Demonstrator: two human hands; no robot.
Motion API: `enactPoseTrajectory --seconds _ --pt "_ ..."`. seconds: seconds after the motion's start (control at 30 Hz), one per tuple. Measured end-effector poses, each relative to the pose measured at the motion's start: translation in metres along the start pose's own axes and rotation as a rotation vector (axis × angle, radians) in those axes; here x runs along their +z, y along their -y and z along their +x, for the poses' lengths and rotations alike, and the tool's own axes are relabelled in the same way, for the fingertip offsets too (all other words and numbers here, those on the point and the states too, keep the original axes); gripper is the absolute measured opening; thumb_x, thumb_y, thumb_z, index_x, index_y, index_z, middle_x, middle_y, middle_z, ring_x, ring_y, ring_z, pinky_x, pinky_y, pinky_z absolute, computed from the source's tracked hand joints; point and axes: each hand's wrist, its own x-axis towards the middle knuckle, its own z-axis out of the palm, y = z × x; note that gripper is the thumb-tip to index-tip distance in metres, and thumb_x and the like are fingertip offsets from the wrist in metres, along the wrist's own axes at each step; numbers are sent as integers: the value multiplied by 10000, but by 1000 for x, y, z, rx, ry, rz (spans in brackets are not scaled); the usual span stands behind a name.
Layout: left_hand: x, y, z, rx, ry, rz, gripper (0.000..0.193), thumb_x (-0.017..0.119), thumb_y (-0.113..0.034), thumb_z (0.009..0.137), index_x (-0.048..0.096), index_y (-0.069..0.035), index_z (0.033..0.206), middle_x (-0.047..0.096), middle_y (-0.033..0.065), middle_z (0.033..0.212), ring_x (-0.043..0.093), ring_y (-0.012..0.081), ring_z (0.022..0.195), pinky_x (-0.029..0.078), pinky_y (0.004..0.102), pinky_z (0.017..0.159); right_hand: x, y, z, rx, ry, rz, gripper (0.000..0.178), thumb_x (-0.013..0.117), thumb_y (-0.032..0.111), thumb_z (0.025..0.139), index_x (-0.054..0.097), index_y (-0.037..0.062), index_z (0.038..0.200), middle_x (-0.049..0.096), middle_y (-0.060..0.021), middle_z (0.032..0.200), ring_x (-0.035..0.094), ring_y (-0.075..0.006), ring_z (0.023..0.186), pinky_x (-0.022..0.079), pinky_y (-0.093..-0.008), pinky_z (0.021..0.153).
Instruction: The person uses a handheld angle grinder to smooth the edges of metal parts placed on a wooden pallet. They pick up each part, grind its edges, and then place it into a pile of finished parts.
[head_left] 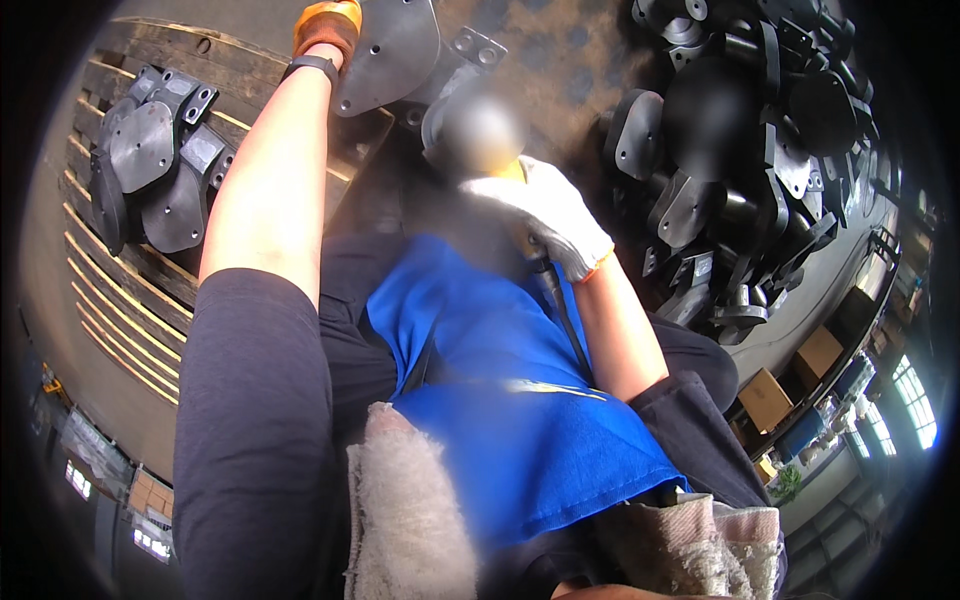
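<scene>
At the top edge, my left hand (328, 28), in an orange work glove, is curled against the left edge of a dark metal bracket (392, 50) with a broad rounded plate and small holes. Its fingertips are partly cut off by the picture's rim. My right hand (553, 208), in a white glove with an orange cuff, is closed around a yellow and black hand-held power tool (508, 170) that looks like a grinder. A dark cable or hose (562, 310) runs from it toward my lap. The tool's front end is blurred, close by the bracket's lower right end.
Several similar brackets (143, 147) lie on a slatted wooden pallet (130, 335) at left. A large heap of dark metal brackets (683, 210) stands at right. Farther right are cardboard boxes (765, 400) and windows. My blue apron (500, 330) covers my lap.
</scene>
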Motion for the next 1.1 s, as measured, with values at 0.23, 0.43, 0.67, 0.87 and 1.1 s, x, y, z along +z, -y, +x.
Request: enactPoseTrajectory --seconds 0.23,0.43,0.67,0.87,1.1 --pt "-97 -73 -22 -262 225 -158 530 391 -448 980 715 -38 1067 658 262 1141 596 438 1126 489 477 945 -11 7 -31 168 -10 86 400 804 350 810 669 29 1008 663 -34 819 594 -102 710 494 -271 669" --pt "-51 -26 5 139 175 194 308 457 -263 974 727 -125 1024 712 201 1047 674 397 977 541 466 839 -13 5 -60 282 0 152 425 828 311 801 655 17 1055 655 -39 812 605 -91 667 513 -248 614" --pt "-46 -22 10 5 211 90 321 454 -301 988 726 -139 1042 711 181 1084 664 382 1022 535 456 855 -17 0 -59 277 -27 127 411 835 291 792 651 19 1038 643 -34 792 597 -85 657 502 -245 601" --pt "-37 -17 14 108 226 166 338 446 -322 994 707 -124 1076 709 175 1093 665 375 1021 527 467 862 -14 1 -49 165 -25 44 455 821 357 793 672 31 1073 681 -46 872 620 -102 763 509 -262 720" --pt "52 102 62 255 212 251 295 455 -286 998 695 -158 1113 694 169 1139 657 354 1055 521 458 870 2 14 -27 -3 23 -80 536 802 478 778 681 17 1022 662 -57 777 611 -123 667 504 -291 631"
